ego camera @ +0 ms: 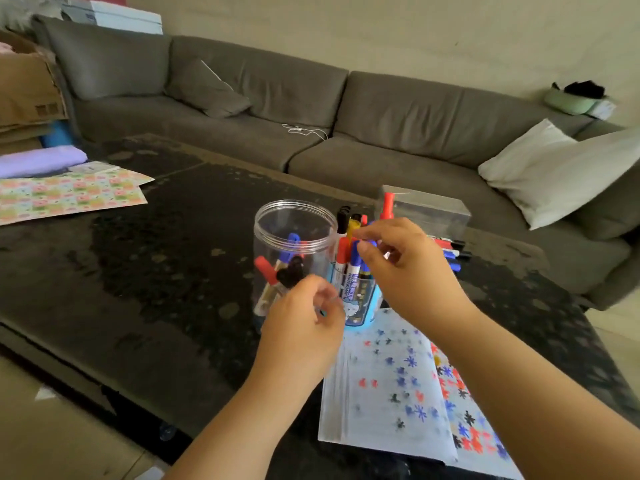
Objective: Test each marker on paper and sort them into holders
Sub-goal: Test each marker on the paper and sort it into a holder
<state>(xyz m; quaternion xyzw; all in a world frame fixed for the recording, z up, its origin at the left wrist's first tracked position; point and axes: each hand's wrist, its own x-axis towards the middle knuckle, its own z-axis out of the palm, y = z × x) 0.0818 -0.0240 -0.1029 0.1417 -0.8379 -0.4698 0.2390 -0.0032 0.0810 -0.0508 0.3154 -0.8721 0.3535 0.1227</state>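
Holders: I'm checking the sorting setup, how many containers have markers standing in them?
2: a clear jar on the left and a blue cup touching its right side. The hands may hide others.

On the surface (156,271), the jar (294,237) stands left of the cup (360,303); the paper (384,386) lies in front, the box (429,209) behind.

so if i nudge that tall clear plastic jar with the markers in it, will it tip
Probably slides rather than tips: the clear plastic jar looks wide and stands upright on the dark glossy table. Likely light, holding only a few markers, so it may skid easily.
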